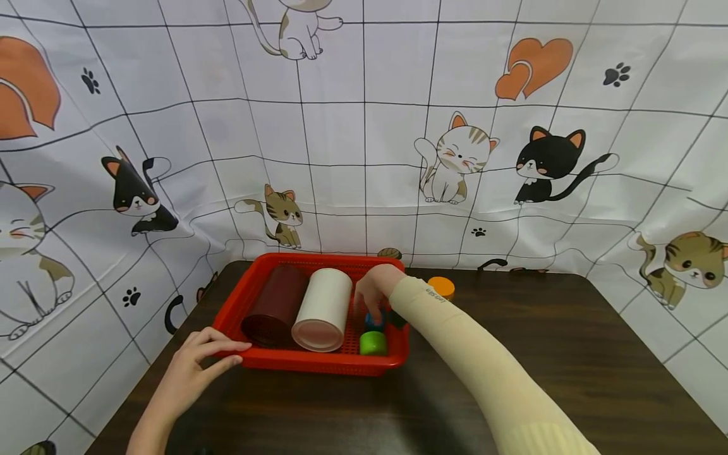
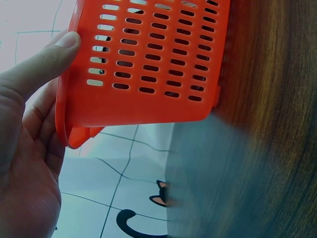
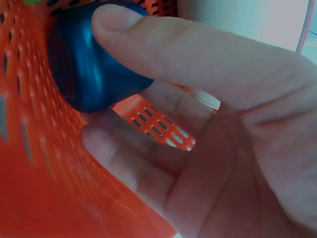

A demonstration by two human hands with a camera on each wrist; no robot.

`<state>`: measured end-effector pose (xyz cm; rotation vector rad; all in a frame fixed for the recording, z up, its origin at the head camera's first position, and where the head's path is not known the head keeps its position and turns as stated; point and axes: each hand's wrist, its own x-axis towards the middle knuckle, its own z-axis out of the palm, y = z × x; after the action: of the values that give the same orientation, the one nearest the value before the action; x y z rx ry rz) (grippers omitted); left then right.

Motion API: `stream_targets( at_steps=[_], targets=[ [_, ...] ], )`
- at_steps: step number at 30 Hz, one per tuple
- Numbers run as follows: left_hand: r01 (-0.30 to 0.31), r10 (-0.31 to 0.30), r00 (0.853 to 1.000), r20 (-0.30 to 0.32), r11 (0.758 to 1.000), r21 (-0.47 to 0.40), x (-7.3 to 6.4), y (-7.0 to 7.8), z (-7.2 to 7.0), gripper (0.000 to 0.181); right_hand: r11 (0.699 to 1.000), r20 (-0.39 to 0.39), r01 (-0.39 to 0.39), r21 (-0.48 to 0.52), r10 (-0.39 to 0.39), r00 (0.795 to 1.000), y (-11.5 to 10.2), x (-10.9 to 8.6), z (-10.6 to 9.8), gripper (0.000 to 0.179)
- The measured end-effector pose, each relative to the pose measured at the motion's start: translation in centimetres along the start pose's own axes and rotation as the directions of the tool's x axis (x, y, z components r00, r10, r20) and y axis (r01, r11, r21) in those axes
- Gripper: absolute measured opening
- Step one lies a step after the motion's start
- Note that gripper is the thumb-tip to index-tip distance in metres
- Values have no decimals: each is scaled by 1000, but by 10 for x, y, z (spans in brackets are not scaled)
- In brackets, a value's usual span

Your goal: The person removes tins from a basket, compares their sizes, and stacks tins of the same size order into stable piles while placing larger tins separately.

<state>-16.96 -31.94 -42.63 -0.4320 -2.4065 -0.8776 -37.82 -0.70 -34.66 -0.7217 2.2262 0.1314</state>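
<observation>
Stretching over the dark wood-grain table [image 1: 597,354], a cream sleeve [image 1: 472,357] covers the person's right forearm, nearest me, while the left hand [image 1: 190,370] grips the near left corner of a red plastic basket [image 1: 318,361], its rim pinched between thumb and fingers. Inside the basket, near its front right corner, sits a bright green cylinder [image 1: 373,344]. Just behind that, low along the right side, is a small glossy blue cylinder [image 3: 81,64], and the right hand [image 1: 375,291] has it pinched, thumb against one side and bent fingers around the other. Left of these, a white canister [image 1: 325,306] lies with its pinkish end toward the person, a dark maroon canister [image 1: 279,300] alongside. Beyond the sleeve, outside the basket, an orange-topped object [image 1: 441,287] shows only in part. Behind everything hangs white sheeting [image 1: 352,139], printed with grid lines, cartoon cats, paw prints and orange hearts.
</observation>
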Motion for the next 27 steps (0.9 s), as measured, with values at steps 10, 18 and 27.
stream_targets(
  at_steps=[10,18,27],
  targets=[
    [8,-9,1000,4,1000,13,0,1,-1,35,998,-50,20,-52,-23,998,4,12,0,42],
    [22,-22,1000,11,1000,0,0,1,-1,34,999,-77,36,18,-35,996,8,15,2,61],
    [25,-25,1000,10,1000,5,0,1,-1,34,998,-30,48,28,-47,998,7,17,4,53]
  ],
)
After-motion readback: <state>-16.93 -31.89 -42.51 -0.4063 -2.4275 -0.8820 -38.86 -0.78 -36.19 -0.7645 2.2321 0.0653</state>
